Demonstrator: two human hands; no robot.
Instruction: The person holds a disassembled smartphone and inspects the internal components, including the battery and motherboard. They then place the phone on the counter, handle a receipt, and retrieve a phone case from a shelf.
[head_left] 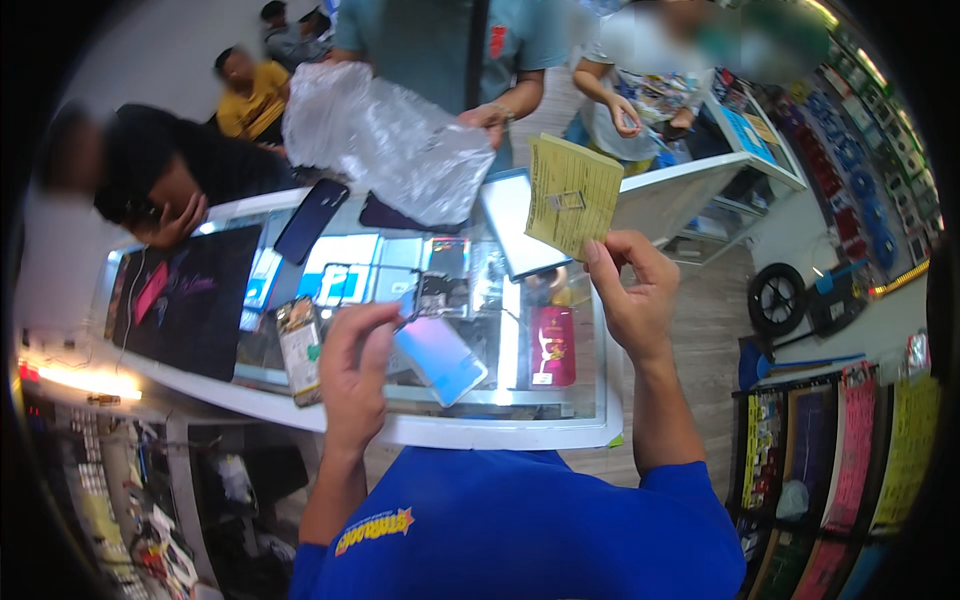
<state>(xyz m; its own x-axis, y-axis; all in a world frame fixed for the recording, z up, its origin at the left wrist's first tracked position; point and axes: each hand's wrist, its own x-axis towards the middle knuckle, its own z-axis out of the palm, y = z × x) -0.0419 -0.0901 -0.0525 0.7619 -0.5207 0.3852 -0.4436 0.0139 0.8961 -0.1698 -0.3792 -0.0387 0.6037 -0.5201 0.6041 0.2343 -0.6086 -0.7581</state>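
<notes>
My right hand pinches a yellow printed paper pad by its lower corner, held up over the counter's right end. A small pale rectangular frame-like piece shows against the pad's face. My left hand is over the counter's front part, thumb and fingers drawn together near a small dark part; what it holds, if anything, I cannot make out. Just right of it lies a blue-pink phone back panel. To its left rests an opened phone with its insides showing. Behind is a dark phone.
The glass-topped counter has a white rim. A black mat bears a red phone. A maroon box shows at right. Across the counter, a person holds a clear plastic bag; others stand or sit nearby. Hanging goods line the right wall.
</notes>
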